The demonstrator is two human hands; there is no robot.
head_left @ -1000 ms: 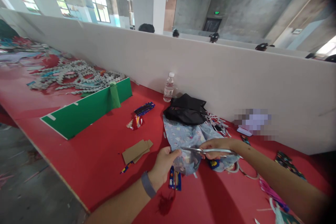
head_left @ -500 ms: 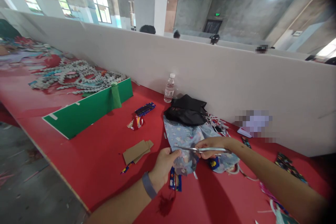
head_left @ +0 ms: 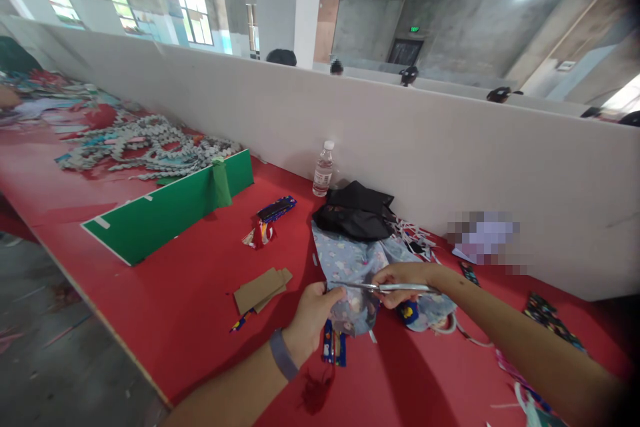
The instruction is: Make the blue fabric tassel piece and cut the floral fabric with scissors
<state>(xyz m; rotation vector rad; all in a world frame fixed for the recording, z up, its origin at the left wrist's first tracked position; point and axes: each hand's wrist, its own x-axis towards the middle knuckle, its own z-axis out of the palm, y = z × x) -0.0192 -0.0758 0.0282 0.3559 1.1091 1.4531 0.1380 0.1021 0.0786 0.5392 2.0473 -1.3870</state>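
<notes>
My left hand [head_left: 316, 317], with a grey band at its wrist, pinches the edge of a light blue patterned fabric [head_left: 345, 257]. My right hand [head_left: 397, 280] is wrapped round a pair of scissors [head_left: 370, 287], whose blades point left across the fabric, close to my left thumb. The blades look nearly together. Part of the fabric hangs below both hands over dark blue patterned strips [head_left: 334, 347]. A black cloth [head_left: 355, 210] lies on the fabric's far side. Right of the scissors is a dark blue piece with a yellow figure [head_left: 409, 311].
On the red table [head_left: 200, 320] lie brown cardboard pieces [head_left: 263, 289] and a folded dark blue strip [head_left: 277, 208]. A water bottle [head_left: 323, 170] stands by the white partition [head_left: 425, 147]. Left, a green divider [head_left: 170, 207] borders a heap of grey braided strands [head_left: 160, 143]. Thin white scraps [head_left: 415, 233] lie right.
The scissor blades have come together over the fabric. Both hands stay in nearly the same place.
</notes>
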